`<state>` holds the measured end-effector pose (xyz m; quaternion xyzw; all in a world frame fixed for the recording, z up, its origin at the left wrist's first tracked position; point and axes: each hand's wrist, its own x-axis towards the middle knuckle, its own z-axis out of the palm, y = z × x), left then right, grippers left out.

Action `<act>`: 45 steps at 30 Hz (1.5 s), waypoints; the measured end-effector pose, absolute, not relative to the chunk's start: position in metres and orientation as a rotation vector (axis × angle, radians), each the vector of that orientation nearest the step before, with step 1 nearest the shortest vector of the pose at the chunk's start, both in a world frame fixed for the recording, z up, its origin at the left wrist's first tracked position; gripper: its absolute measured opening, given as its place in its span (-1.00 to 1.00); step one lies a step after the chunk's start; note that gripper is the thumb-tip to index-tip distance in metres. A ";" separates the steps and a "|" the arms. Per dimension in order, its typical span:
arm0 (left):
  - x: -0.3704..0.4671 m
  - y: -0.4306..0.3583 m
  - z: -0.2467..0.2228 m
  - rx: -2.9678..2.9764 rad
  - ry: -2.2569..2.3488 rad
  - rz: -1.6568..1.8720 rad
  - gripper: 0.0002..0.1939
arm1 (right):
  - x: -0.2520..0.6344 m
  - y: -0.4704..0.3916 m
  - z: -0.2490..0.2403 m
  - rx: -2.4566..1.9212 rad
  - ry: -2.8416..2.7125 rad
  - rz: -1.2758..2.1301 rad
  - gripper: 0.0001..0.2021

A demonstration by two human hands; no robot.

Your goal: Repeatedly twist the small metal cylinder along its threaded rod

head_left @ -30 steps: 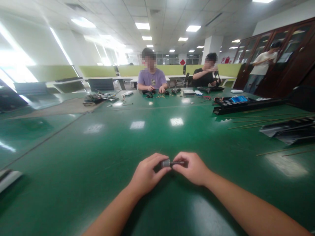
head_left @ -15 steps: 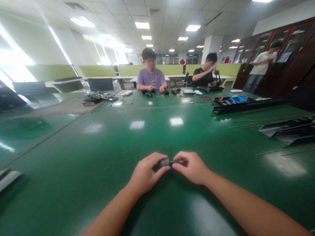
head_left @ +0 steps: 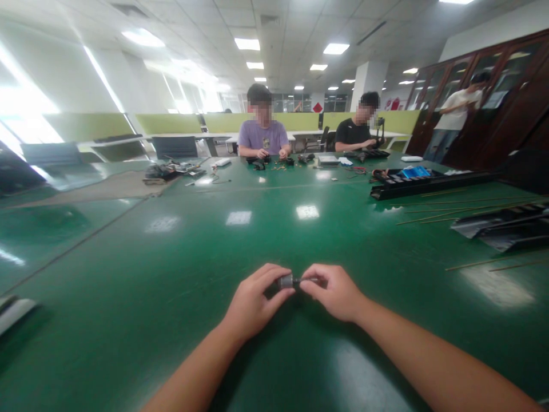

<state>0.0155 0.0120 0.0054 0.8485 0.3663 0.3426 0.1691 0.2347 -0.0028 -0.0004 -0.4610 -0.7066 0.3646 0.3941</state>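
Note:
In the head view, a small grey metal cylinder (head_left: 285,281) lies sideways between the thumb and fingers of my left hand (head_left: 258,297), which is closed around it. From its right end a thin dark shaft (head_left: 297,281) sticks out. My right hand (head_left: 334,290) is closed in a pinch on that shaft, its fingertips a short way from the cylinder and covering part of the shaft. Both hands are just over the green tabletop (head_left: 206,240). Whether the shaft is one piece with the cylinder, I cannot tell.
Across the table sit two people (head_left: 263,134) among small dark parts. On the right lie a long black tray (head_left: 412,186), thin rods (head_left: 433,217) and dark metal channels (head_left: 506,229). A pile of parts (head_left: 171,170) rests at the far left, a pale object (head_left: 17,315) at the near left edge.
My hands keep the same grip on the cylinder and shaft, with only a slight shift. The person at the back right has lowered a hand from near the head to the table.

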 end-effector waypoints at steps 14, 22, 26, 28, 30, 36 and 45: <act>0.014 0.013 0.003 2.417 1.036 0.996 -0.74 | 0.237 -0.003 -0.001 -1.180 -1.833 0.854 -0.86; 0.014 0.012 0.005 2.429 1.048 0.997 -0.73 | 0.236 -0.002 -0.001 -1.192 -1.843 0.810 -0.85; 0.013 0.014 0.005 2.435 1.051 1.015 -0.73 | 0.236 -0.003 0.001 -1.194 -1.844 0.799 -0.85; 0.013 0.014 0.005 2.436 1.059 1.020 -0.73 | 0.236 -0.004 0.002 -1.193 -1.839 0.796 -0.85; 0.013 0.013 0.006 2.442 1.070 1.018 -0.73 | 0.236 -0.004 0.002 -1.194 -1.835 0.788 -0.85; 0.013 0.013 0.008 2.452 1.075 1.027 -0.74 | 0.236 -0.002 0.000 -1.194 -1.826 0.779 -0.85; 0.012 0.014 0.007 2.436 1.077 1.032 -0.73 | 0.236 -0.003 0.001 -1.203 -1.812 0.782 -0.85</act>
